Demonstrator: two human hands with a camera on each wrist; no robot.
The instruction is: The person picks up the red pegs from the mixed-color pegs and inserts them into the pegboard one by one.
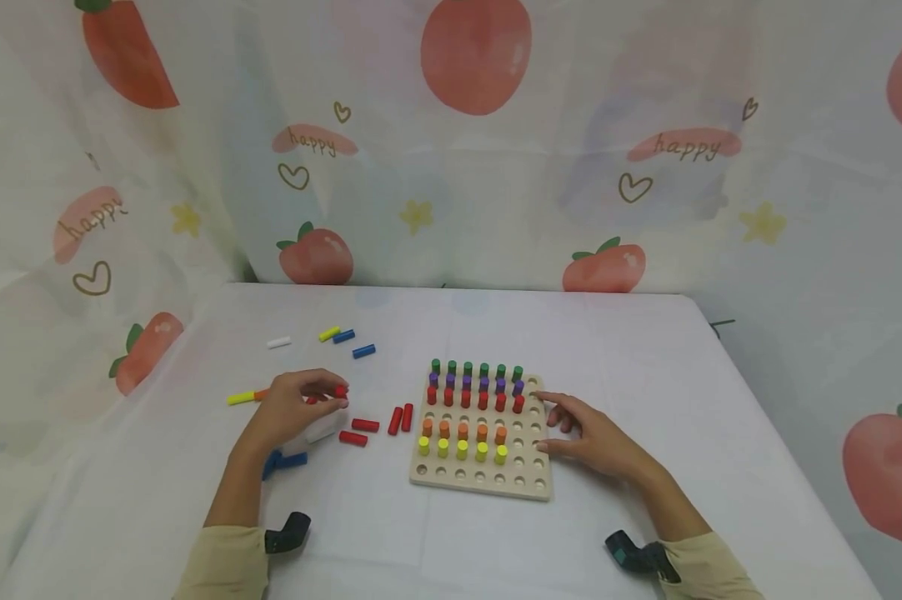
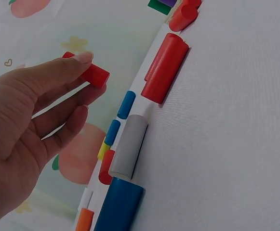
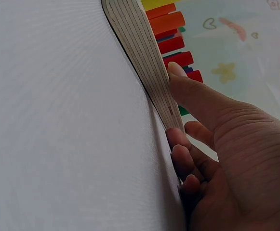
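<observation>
My left hand [image 1: 295, 408] pinches a red peg [image 2: 96, 75] between thumb and fingertips, raised above the loose pegs on the left. The wooden pegboard [image 1: 526, 483] lies at the middle of the table. Standing in its holes are rows of green pegs [image 1: 484, 369], purple pegs [image 1: 467, 383], red pegs [image 1: 483, 399], orange pegs [image 1: 463, 431] and yellow pegs [image 1: 462, 450]. At the board's right edge rests my right hand [image 1: 593, 437], with thumb and index finger spread apart and touching it. In the right wrist view the other fingers bend beside the board's edge.
Loose red pegs [image 1: 365, 425] lie between the left hand and the board. Blue pegs [image 1: 293, 460] and a white peg [image 1: 322, 432] sit near the left wrist. Farther back are a yellow peg [image 1: 329, 333], more blue pegs [image 1: 364, 352] and another white peg [image 1: 278, 342].
</observation>
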